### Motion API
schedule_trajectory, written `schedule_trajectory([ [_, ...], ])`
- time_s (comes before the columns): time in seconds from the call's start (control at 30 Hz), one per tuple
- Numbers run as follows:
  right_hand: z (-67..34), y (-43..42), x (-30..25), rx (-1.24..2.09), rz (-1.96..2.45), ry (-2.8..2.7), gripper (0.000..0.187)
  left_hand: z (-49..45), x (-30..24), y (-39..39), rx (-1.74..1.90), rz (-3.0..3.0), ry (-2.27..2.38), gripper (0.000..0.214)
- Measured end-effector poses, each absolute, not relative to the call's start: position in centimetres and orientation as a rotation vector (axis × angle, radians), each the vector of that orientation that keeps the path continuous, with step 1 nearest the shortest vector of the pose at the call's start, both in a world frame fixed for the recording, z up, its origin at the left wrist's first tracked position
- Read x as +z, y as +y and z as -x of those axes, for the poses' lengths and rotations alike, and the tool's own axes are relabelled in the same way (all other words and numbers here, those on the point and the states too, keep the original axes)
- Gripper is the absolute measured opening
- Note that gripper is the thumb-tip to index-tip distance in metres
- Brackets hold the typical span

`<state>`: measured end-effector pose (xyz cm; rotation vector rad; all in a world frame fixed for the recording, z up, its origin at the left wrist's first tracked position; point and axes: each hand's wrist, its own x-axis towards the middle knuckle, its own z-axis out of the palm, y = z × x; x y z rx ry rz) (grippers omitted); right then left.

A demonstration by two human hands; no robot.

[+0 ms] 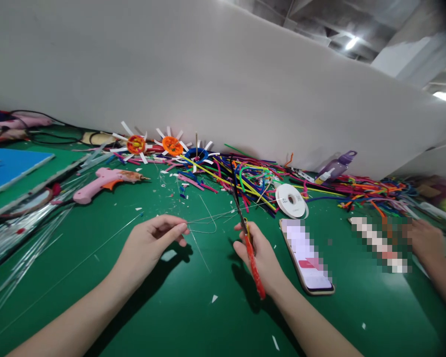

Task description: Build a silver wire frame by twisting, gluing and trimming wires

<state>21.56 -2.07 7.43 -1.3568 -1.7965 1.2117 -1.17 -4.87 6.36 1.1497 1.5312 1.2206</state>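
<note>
Over the green table, my left hand (154,243) pinches a thin clear line (204,231), like wire or fishing line, between thumb and fingers. The line bends in a loop and runs right toward a white spool (291,201). My right hand (260,253) is wrapped around a pair of scissors (253,267) with red handles. Their dark blades point up and away, close to where the line passes; whether they touch it I cannot tell.
A pink glue gun (106,182) lies left of my hands. Beyond are colourful pipe cleaners (260,178) and flower-like orange pieces (172,146). A phone (306,258) lies at right, near a purple bottle (338,168). Another person's hand (427,243) is at far right.
</note>
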Motion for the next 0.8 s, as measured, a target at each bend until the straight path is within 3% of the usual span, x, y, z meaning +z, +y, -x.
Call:
schedule_trajectory([
  [0.4, -22.1, -2.5, 6.9, 1.193, 1.186, -1.889, 0.042, 0.8, 6.9, -5.8, 1.211, -1.458, 1.756, 0.025],
  [0.6, -21.9, -2.4, 7.4, 1.169, 1.272, -1.849, 0.03, 0.8, 7.0, -6.2, 1.218, -1.447, 1.754, 0.025],
  [0.8, -21.8, -2.6, 7.9, 1.189, 1.279, -1.796, 0.023, 0.6, 7.0, -6.1, 1.428, -1.155, 1.368, 0.028],
])
